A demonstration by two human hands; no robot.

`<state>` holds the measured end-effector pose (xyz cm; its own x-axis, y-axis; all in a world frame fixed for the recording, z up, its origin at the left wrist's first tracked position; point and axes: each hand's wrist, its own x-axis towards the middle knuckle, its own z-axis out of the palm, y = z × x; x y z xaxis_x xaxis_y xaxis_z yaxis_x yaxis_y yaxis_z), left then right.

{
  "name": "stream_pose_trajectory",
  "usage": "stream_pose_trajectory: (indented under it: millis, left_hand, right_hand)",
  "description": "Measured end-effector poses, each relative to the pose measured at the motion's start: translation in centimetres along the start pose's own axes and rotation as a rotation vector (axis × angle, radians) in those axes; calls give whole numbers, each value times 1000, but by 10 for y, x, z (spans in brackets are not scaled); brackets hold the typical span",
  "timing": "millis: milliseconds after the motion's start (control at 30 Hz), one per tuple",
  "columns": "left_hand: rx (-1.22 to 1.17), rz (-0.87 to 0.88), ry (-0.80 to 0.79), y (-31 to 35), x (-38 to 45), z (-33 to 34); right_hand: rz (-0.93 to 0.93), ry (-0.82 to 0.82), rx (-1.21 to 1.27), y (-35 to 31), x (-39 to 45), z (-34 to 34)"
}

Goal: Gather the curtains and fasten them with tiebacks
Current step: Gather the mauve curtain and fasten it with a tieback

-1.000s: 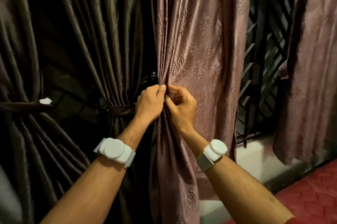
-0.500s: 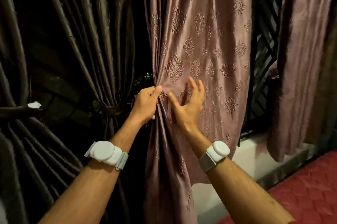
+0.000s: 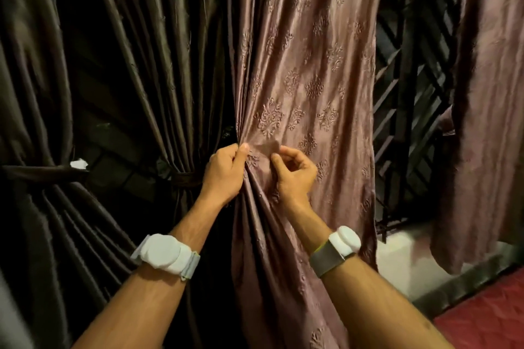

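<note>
We've got the mauve curtain (image 3: 306,70) with its embossed floral pattern hanging mid-window, pleats bunched in our left hand (image 3: 226,175), which grips the edge tight. Our right hand (image 3: 295,175), flat on the cloth half a second ago, now has its fingers (image 3: 286,153) curled in, pinching the fabric. No readable writing anywhere.

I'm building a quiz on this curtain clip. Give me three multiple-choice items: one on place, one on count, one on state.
1. Where does the left hand grip the patterned curtain?
A its left edge
B its right edge
C its hem

2. How many dark curtains are already tied?
A none
B two
C four

3. The right hand's fingers are
A flat
B curled at the fabric
C off the curtain

A: folds bunch there.
B: tiebacks cinch two.
B: fingertips bend into cloth.
</note>
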<state>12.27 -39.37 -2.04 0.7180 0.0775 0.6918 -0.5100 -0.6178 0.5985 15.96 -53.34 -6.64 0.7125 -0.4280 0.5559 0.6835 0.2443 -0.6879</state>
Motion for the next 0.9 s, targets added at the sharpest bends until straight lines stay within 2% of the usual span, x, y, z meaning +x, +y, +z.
stream_pose_trajectory:
  millis: [133, 400, 533, 600, 667, 800, 900]
  left_hand:
    - [92, -25, 19, 11, 2, 5]
    - [131, 31, -70, 31, -1, 18]
    - [78, 18, -66, 25, 2, 17]
    - [32, 13, -72, 22, 2, 17]
    - [-38, 2, -100, 20, 0, 19]
    - [-128, -40, -167, 22, -2, 21]
    - [-105, -36, -163, 26, -2, 23]
  right_hand:
    - [-254, -107, -158, -6, -19, 2]
    - [-430, -201, -431, -11, -14, -13]
    - [-481, -216, -452, -14, -10, -19]
    - [-405, -98, -443, -13, -5, -20]
    - [-178, -12, -479, -15, 3, -20]
    - [264, -184, -247, -16, 15, -9]
    - [318, -278, -106, -15, 19, -1]
